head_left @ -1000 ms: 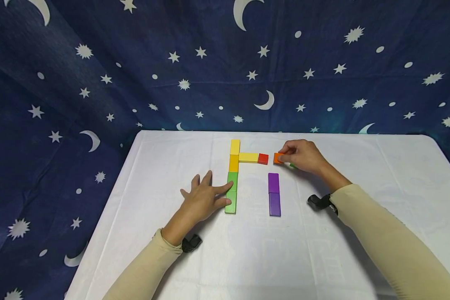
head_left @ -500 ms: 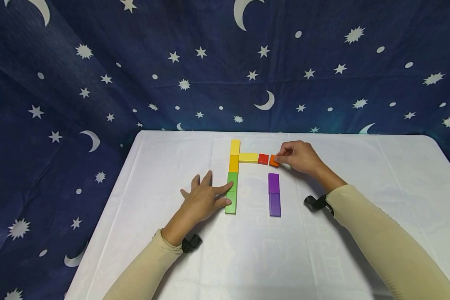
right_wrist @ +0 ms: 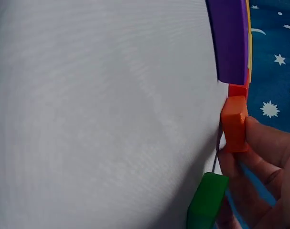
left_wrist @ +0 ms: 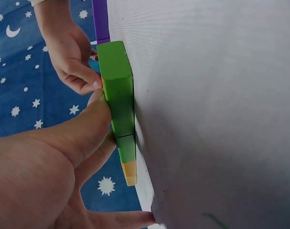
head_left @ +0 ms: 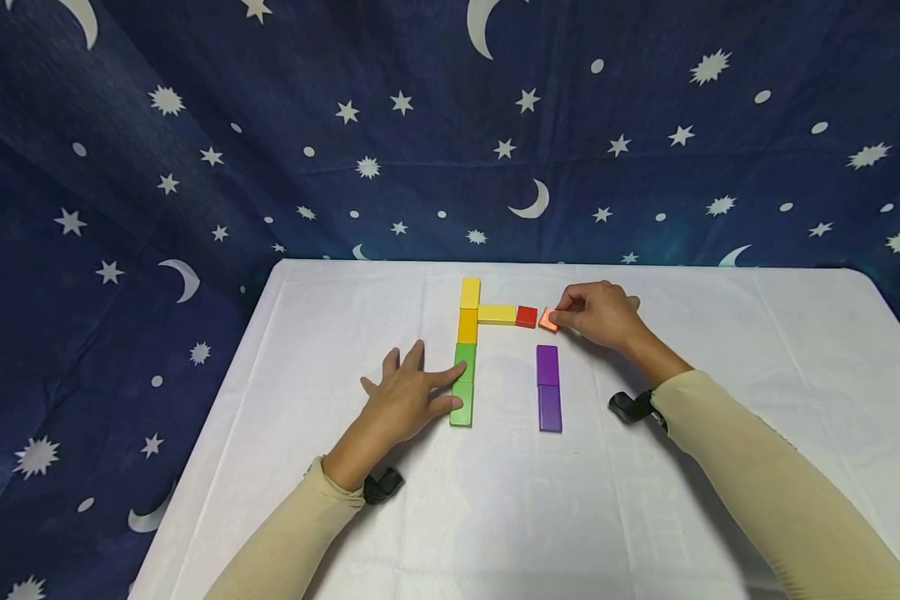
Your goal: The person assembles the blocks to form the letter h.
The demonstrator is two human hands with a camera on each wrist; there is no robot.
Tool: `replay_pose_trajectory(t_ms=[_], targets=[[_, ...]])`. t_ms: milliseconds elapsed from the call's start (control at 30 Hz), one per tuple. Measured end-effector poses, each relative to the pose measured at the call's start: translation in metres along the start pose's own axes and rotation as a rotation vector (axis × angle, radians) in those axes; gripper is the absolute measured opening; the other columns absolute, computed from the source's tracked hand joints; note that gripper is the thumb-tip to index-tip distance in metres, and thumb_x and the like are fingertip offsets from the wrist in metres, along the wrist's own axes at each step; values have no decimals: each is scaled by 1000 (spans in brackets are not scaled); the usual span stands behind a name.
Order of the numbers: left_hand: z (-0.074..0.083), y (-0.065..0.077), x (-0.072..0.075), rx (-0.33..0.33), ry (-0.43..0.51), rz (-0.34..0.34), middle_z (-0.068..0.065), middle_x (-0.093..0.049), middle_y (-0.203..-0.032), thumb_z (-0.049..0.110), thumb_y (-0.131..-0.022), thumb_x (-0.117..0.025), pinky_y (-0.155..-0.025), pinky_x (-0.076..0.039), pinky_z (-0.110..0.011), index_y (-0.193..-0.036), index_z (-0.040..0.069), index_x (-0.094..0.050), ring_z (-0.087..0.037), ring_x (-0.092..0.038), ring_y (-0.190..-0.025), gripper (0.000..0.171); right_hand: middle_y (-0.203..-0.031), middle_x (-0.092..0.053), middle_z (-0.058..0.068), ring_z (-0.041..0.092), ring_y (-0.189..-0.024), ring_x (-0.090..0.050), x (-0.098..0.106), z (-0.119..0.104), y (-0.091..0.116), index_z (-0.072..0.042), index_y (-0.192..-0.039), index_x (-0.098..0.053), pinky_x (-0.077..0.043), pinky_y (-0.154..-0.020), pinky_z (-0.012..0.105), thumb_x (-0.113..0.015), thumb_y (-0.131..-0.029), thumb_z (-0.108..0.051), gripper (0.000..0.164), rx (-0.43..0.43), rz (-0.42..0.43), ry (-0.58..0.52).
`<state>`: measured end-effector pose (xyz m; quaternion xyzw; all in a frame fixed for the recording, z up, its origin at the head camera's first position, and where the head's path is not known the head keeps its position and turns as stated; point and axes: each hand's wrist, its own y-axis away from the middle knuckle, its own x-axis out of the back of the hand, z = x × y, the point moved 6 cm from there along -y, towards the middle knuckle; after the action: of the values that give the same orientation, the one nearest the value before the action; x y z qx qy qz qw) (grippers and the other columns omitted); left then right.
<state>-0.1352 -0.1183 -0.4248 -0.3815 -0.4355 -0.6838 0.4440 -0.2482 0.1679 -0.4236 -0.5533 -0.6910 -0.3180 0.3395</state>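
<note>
My right hand (head_left: 598, 315) pinches a small orange block (right_wrist: 234, 121) between thumb and fingers, tilted slightly, just right of a red block (head_left: 527, 317). A dark green block (right_wrist: 208, 202) shows by the lower fingers of that hand in the right wrist view; in the head view it is hidden. My left hand (head_left: 403, 400) lies with fingers spread, thumb and index fingertip resting on two light green blocks (head_left: 462, 405) placed end to end. Beyond them the column continues with an orange-yellow block (head_left: 468, 326) and a yellow block (head_left: 470, 293).
A lying yellow block (head_left: 497, 315) joins the column to the red block. Two purple blocks (head_left: 548, 388) stand in line, nearer me than the orange block. White cloth (head_left: 510, 517) covers the table; a dark blue star-patterned curtain (head_left: 420, 125) hangs behind and at the left.
My right hand has moved slightly left, bringing the orange block closer to the red one and turning it askew. The green block has dropped from sight in the head view. My left hand stays put.
</note>
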Motion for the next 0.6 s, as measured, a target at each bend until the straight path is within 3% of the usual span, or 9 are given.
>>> replay_pose_trajectory(t_ms=[367, 600], targets=[[0, 0, 1, -2, 1, 1, -21, -27, -167, 56, -89, -70, -96, -19, -92, -143, 48, -53, -58, -18, -150, 57, -105, -71, 13, 37, -110, -54, -3, 0, -3, -16, -83, -77, -31, -89, 75, -72, -89, -31, 16, -34, -29, 62], [-1, 0, 0, 4, -3, -9, -21, -26, -167, 56, -90, -69, -96, -19, -92, -143, 49, -52, -57, -17, -151, 57, -104, -70, 14, 37, -106, -56, -3, 0, -3, -14, -85, -76, -29, -91, 79, -73, -90, -31, 18, -33, -48, 46]])
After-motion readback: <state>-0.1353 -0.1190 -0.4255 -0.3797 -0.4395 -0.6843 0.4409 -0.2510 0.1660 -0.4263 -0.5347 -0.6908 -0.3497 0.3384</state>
